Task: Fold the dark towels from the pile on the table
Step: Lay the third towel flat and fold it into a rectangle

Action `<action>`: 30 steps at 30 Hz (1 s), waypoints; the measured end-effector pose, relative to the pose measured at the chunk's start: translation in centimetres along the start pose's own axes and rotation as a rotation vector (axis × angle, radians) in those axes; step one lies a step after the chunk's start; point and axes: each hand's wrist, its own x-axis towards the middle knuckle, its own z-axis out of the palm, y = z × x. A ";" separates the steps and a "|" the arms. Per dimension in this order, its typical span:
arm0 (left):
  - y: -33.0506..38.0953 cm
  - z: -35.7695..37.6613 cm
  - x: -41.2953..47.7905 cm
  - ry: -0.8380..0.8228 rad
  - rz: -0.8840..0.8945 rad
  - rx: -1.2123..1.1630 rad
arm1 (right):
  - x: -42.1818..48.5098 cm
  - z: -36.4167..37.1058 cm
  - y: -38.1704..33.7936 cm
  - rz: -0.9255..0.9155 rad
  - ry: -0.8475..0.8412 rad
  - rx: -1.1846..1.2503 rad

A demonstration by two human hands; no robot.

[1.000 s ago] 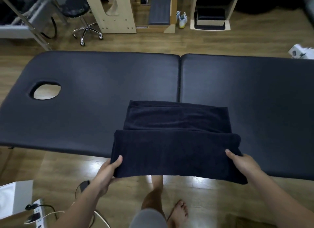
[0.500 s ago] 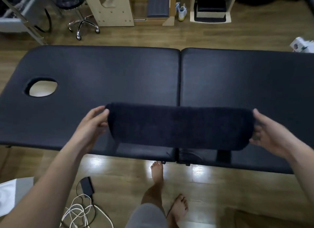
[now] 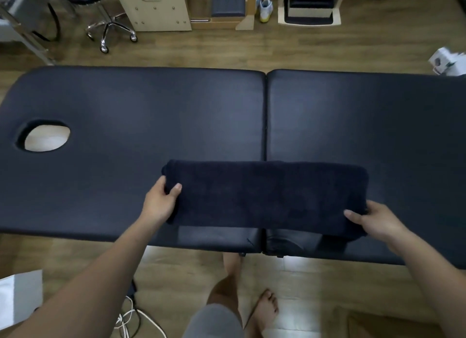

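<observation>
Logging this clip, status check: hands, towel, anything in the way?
Left hand grips dark towel at its left end, right hand its right end. Towel folded, lying along table edge. Nothing in the way.

Folded dark towel [image 3: 264, 194] on black table [image 3: 126, 110]

Our bare left forearm [image 3: 100, 274] and bare right forearm [image 3: 433, 274] reach forward and angle inward. Our left hand [image 3: 161, 202] pinches the left end of the folded dark navy terry towel [image 3: 264, 194], thumb on top. Our right hand [image 3: 377, 221] grips its near right corner, thumb lying across the cloth, fingers underneath.
</observation>
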 end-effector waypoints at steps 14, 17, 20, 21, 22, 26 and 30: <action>8.0 11.1 -1.7 -0.108 0.805 0.954 | 1.1 11.8 -8.1 -0.756 0.271 -0.885; 7.8 11.5 -0.4 -0.129 0.776 0.965 | 2.4 12.9 -7.9 -0.741 0.310 -0.910; 8.7 12.3 1.4 -0.159 0.752 0.963 | 4.4 13.1 -9.0 -0.736 0.326 -0.898; 8.9 12.5 2.0 -0.170 0.742 0.961 | 5.0 13.1 -9.4 -0.734 0.325 -0.895; 9.0 12.6 2.5 -0.181 0.732 0.954 | 5.5 13.1 -9.7 -0.730 0.319 -0.886; 9.1 13.0 3.3 -0.204 0.714 0.933 | 6.0 13.2 -9.8 -0.747 0.339 -0.858; 9.3 12.9 3.3 -0.231 0.719 0.915 | 6.1 13.0 -9.5 -0.732 0.339 -0.866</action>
